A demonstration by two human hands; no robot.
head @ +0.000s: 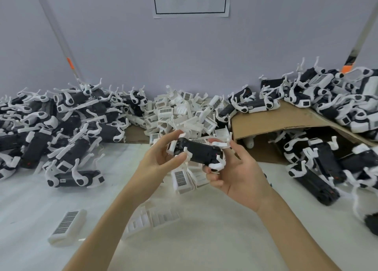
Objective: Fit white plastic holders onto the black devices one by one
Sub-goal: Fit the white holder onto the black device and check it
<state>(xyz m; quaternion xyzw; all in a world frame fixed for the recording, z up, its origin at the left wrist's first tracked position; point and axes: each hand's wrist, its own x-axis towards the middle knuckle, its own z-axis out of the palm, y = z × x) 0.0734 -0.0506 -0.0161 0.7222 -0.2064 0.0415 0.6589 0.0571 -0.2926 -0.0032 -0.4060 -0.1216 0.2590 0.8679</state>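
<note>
Black device [197,152] sits held in the air between both hands, just above the pale table [214,236] and in front of the heap of loose holders [184,115] at twelve o'clock. Its long axis runs nearly level, from about nine o'clock to three o'clock, tilting slightly down to the right. The left hand [157,158] pinches the left end, thumb below and fingers above, where a white holder [171,148] appears to be partly on – how far it is seated I cannot tell. The right hand [235,174] cradles the right end from beneath, fingers curled around the white clips there. Both hands are equally near; the left one is placed to push the holder along the axis toward three o'clock. Spare holders lie at six o'clock below the hands – one with a barcode [67,226] at seven o'clock
</note>
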